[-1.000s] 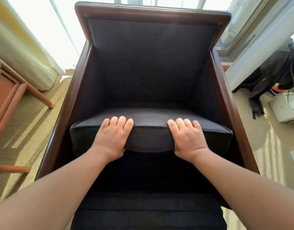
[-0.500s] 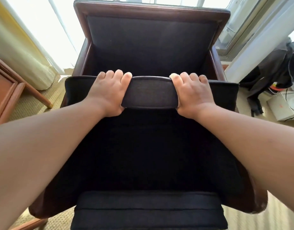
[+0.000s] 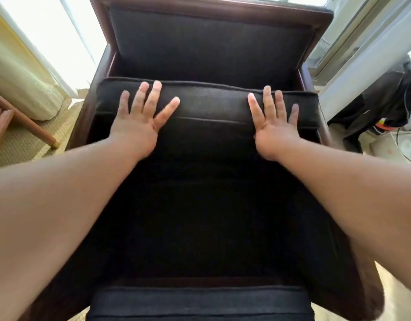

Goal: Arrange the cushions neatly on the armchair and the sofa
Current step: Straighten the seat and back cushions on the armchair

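Cushion (image 3: 211, 103) face below its edge lost in shadow; armchair (image 3: 209, 42) top cropped

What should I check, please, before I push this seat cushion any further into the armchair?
1. Hands placed evenly: left hand and right hand lie flat on the cushion, one towards each end. Ok.
2. Grip: none, the fingers are straight and spread, which suits a push. Ok.
3. Cushion lying level in the armchair: its far edge stands raised in front of the backrest. Not ok.
4. Ends between the arms: the right end overlaps the wooden arm. Not ok.
5. Space behind the cushion free: too dark. Cannot tell.
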Motion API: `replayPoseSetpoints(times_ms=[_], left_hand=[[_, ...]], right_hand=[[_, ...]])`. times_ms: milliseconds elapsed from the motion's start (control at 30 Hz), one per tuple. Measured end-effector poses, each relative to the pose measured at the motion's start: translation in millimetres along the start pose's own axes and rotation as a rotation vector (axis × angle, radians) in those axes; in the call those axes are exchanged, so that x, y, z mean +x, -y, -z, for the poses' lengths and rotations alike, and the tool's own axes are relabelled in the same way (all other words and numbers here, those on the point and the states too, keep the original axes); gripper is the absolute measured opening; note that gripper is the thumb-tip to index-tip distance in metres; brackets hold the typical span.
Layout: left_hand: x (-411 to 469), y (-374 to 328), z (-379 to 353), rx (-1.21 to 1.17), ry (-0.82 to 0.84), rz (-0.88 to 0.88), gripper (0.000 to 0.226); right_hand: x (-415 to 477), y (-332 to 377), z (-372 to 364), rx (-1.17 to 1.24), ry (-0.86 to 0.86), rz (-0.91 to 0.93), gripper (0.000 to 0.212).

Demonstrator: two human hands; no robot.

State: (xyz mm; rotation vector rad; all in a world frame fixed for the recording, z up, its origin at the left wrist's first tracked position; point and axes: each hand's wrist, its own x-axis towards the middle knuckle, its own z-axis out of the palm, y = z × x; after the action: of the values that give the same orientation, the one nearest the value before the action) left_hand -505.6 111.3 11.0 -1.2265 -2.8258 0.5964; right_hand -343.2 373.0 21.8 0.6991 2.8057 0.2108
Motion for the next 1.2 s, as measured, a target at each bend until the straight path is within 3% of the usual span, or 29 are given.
replayPoseSetpoints(times_ms=[67,133,200,300,400,567,667,767,933,1067,1200], left_hand=[[39.4,23.8,33.9,0.007,-0.026,0.127,0.101],[59.1,41.9,63.4,-0.021,-0.194,0.252,0.106],[55.7,40.4,70.7,-0.03,-0.284,0.186,0.097],[25.9,23.3,40.6,-0.054,-0.271,-0.03,0.087],[-40.4,-13.3,-13.7,-0.15,-0.16,-0.171,0.083],[-201.4,-104.5,-101.7,-0.406,0.241,-0.341,0.084],[-286.6,-140.0,-120.9,-0.512,0.37,-0.351,0.087],[-314.9,-146.4,-114.2,-0.563,0.322,-0.224,0.091],[-345.7,-157.2,-100.5,-0.581,0.136,-0.199,0.076],[-367.6,-158.9,-100.9,-0.526,0.318,-0.298,0.115],[-355.4,-148.9,-98.1,-0.469,0.406,-0.317,0.123]], right_hand=[[42.3,-18.2,45.1,-0.076,-0.01,0.017,0.079],[63.1,-25.5,77.8,-0.095,-0.048,-0.046,0.066],[57.9,-18.5,84.5,-0.026,0.015,-0.026,0.071],[21.3,-0.1,48.9,-0.03,-0.016,0.173,0.079],[-44.5,25.1,-12.7,0.074,0.06,0.309,0.079],[-187.7,61.4,-113.8,0.346,0.568,0.388,0.094],[-270.8,71.8,-146.1,0.416,0.685,0.368,0.103],[-315.2,76.3,-158.2,0.429,0.516,0.314,0.101],[-363.6,80.2,-163.2,0.494,0.238,0.279,0.07],[-380.9,68.1,-163.4,0.437,0.379,0.33,0.108],[-368.1,61.0,-162.0,0.284,0.405,0.397,0.119]])
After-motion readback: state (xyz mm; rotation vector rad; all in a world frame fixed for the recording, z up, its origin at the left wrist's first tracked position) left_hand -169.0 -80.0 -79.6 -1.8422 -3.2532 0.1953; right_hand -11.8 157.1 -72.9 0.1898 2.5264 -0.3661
